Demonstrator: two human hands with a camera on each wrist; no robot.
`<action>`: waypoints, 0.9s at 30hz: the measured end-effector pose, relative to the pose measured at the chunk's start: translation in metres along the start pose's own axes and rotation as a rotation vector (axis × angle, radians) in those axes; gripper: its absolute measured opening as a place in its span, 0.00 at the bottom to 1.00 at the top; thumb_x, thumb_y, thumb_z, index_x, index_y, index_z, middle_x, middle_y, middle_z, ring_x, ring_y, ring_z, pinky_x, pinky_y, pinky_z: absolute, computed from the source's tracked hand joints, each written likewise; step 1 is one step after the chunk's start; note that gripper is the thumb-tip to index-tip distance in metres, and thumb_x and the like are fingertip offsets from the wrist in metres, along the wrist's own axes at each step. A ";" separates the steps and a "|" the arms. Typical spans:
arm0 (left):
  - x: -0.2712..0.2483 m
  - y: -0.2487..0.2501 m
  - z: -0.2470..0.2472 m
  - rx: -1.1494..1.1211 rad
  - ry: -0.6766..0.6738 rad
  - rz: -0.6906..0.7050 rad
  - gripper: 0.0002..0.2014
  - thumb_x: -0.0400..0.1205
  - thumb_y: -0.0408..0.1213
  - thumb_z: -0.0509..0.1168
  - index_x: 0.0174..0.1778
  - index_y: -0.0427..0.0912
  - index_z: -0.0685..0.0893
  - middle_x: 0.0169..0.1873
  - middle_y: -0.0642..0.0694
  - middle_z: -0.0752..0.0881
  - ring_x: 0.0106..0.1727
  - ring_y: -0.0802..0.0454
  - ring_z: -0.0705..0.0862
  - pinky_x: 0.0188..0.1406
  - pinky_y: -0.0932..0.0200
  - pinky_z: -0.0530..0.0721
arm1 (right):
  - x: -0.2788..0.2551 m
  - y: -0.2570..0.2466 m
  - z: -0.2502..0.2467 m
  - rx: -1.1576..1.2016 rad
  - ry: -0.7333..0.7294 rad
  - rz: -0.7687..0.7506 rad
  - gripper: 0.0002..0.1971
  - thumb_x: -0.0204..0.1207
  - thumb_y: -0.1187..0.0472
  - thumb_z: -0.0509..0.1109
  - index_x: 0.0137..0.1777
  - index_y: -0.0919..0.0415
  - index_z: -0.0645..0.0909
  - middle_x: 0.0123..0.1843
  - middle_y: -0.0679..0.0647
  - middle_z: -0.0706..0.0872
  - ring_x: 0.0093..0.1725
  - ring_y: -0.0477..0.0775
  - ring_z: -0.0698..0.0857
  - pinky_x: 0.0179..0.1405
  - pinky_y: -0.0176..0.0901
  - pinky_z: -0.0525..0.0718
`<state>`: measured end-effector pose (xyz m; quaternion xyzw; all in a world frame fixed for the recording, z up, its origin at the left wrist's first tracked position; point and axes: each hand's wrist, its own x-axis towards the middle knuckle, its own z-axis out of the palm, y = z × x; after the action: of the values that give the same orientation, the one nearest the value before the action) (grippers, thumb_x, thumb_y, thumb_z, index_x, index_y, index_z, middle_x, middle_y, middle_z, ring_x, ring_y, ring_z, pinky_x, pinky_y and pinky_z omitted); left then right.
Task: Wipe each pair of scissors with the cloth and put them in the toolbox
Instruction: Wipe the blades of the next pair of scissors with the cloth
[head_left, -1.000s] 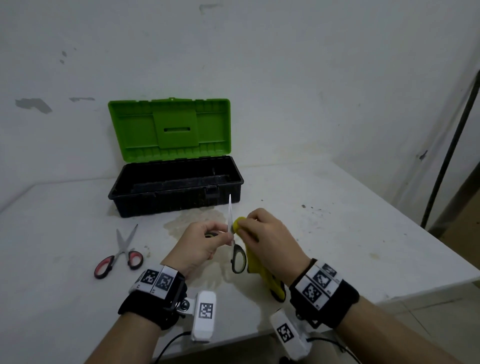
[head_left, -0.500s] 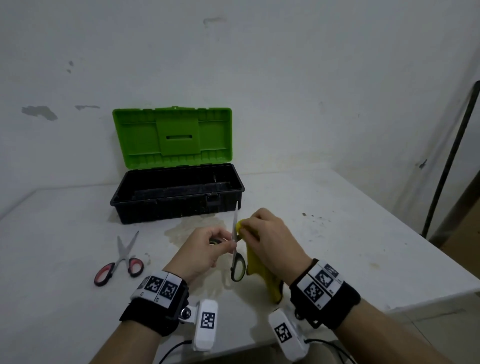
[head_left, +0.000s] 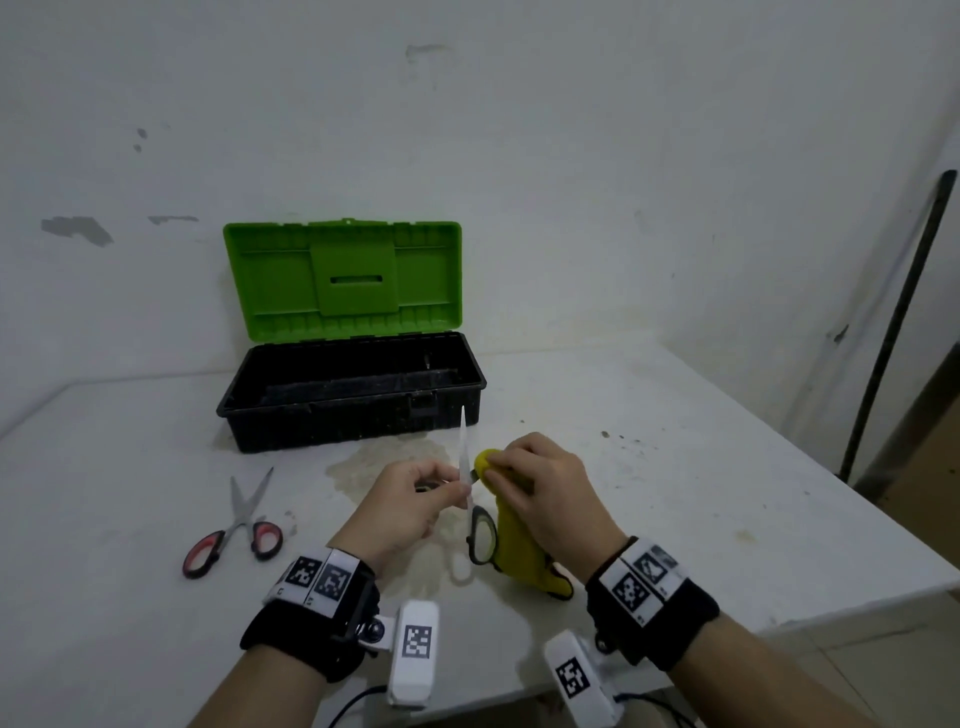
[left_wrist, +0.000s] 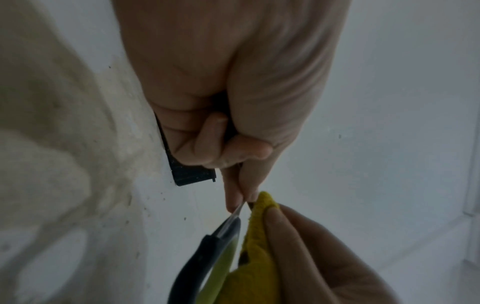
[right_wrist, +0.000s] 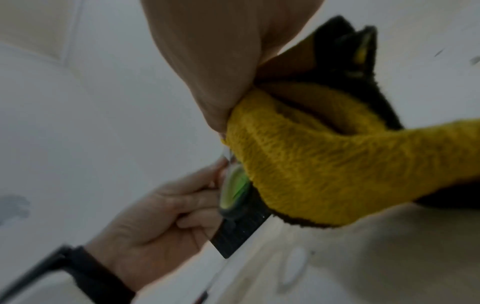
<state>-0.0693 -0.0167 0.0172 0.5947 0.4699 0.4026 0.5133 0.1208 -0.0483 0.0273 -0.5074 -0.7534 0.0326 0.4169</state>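
Note:
My left hand (head_left: 415, 499) pinches the black-and-green scissors (head_left: 480, 538) near the pivot, one blade pointing up, the handle loop hanging below. In the left wrist view the left fingertips (left_wrist: 235, 203) pinch the blade of the scissors (left_wrist: 207, 253). My right hand (head_left: 540, 488) grips the yellow cloth (head_left: 511, 545) and presses its folded end against the scissors. The cloth (right_wrist: 311, 160) fills the right wrist view beside the green handle. Red-handled scissors (head_left: 236, 530) lie spread on the table at left. The toolbox (head_left: 353, 397), black with a green lid, stands behind with its lid up.
The white table (head_left: 675, 467) has a stained patch in front of the toolbox and a front edge close to my wrists. A dark pole (head_left: 898, 322) leans at the right wall. The wall stands right behind the toolbox.
The head view has shifted slightly. My right hand with the cloth has stayed against the scissors, moving a little along them; the left hand keeps its pinch.

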 end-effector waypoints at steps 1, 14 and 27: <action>-0.001 0.001 0.002 -0.017 -0.001 0.001 0.02 0.82 0.32 0.72 0.45 0.37 0.88 0.34 0.44 0.91 0.21 0.58 0.68 0.20 0.66 0.68 | -0.001 0.003 0.003 -0.006 0.016 -0.007 0.06 0.77 0.57 0.75 0.52 0.55 0.90 0.47 0.49 0.83 0.43 0.43 0.81 0.45 0.26 0.77; -0.002 0.005 0.005 0.023 -0.013 0.031 0.04 0.82 0.32 0.72 0.43 0.36 0.88 0.35 0.43 0.90 0.20 0.61 0.70 0.19 0.68 0.69 | 0.004 -0.011 -0.003 -0.094 0.021 -0.007 0.05 0.79 0.59 0.72 0.46 0.58 0.89 0.45 0.51 0.80 0.39 0.47 0.79 0.40 0.33 0.77; -0.008 0.000 -0.011 0.088 0.002 -0.054 0.02 0.81 0.32 0.73 0.47 0.42 0.90 0.35 0.50 0.87 0.22 0.63 0.76 0.25 0.66 0.75 | 0.018 0.017 -0.021 -0.127 0.033 0.175 0.08 0.80 0.57 0.71 0.53 0.57 0.90 0.47 0.51 0.83 0.44 0.47 0.79 0.44 0.34 0.78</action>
<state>-0.0816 -0.0222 0.0191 0.6034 0.5035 0.3681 0.4969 0.1445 -0.0342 0.0438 -0.5971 -0.6997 0.0127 0.3920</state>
